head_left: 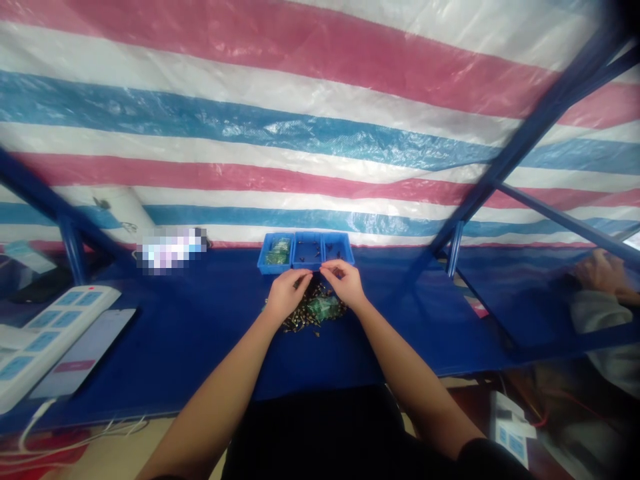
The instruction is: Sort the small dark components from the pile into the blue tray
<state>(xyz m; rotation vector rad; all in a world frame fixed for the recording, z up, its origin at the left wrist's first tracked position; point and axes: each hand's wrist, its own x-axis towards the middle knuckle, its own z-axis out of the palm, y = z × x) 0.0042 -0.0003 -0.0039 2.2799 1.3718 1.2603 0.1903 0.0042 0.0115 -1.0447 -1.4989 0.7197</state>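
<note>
Above a heap of small brass-and-dark metal parts (299,321), my left hand (287,292) is closed, thumb and fingertips pinched together. Facing it, a short gap away, my right hand (346,283) makes a similar pinch. Whatever the fingertips hold is too small to name. A green clear plastic packet (324,307) lies on the heap's right part. Just beyond my hands stand three joined blue bins: the left bin (275,270) holds a similar green packet, while the middle bin (309,251) and right bin (347,248) hold a few small dark parts.
On the blue table (200,347), a white power strip (75,307) and a phone-like device (85,350) lie at left. Blue metal posts (454,248) flank the workspace. A striped plastic sheet (320,107) hangs behind. At far right another person's sleeve (600,320) shows, blurred.
</note>
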